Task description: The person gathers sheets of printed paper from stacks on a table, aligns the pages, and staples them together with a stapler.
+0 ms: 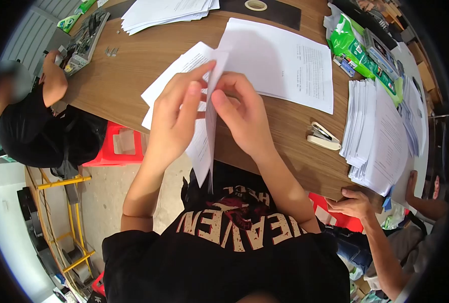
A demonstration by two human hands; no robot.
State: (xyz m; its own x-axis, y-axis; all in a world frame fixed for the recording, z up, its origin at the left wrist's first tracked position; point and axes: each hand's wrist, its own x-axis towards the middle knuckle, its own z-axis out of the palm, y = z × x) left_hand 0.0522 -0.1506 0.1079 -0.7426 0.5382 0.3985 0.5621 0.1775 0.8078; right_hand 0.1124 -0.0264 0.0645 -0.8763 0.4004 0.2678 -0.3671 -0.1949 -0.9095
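Note:
Several printed sheets of paper (212, 129) stand on edge between my hands, over the table's front edge, their lower ends hanging towards my lap. My left hand (174, 111) holds them from the left, fingertips against the upper part and thumb raised. From the right, my right hand (244, 116) grips the same sheets, with its thumb pressed on their face and its other fingers partly hidden. Behind my left hand, more printed paper (161, 88) lies at an angle on the table. Just beyond my right hand is a pile of printed sheets (280, 60).
A white stapler (324, 136) lies to the right, beside stacked papers (378, 136) and a green wipes pack (358, 50). More paper (164, 15) and a tape roll (256, 5) are at the back. A person (30, 121) sits left; another person's hand (353, 204) is at right.

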